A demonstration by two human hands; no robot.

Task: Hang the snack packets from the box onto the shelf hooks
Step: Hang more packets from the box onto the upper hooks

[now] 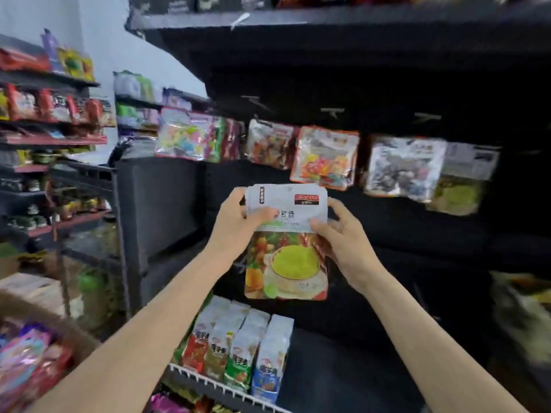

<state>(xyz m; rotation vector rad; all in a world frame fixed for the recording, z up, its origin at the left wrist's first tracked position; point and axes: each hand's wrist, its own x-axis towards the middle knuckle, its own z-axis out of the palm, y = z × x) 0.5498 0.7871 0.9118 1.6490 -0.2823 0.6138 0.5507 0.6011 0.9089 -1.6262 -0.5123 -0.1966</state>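
I hold a snack packet [286,251] upright in front of the dark shelf; it has a white top and a picture of green candy in a cup. My left hand [238,222] grips its upper left side, thumb across the front. My right hand [340,234] pinches its upper right edge. Above it, a row of snack packets [325,158] hangs from hooks on the black back panel. Bare hooks [332,111] stick out higher up. The cardboard box [44,317] with colourful packets sits at the lower left.
Upright packets stand in a white wire rack [226,389] below my hands. Stocked shelves [47,114] fill the left side. A dark overhead shelf [328,22] juts out above. More hanging packets [432,171] are at the right.
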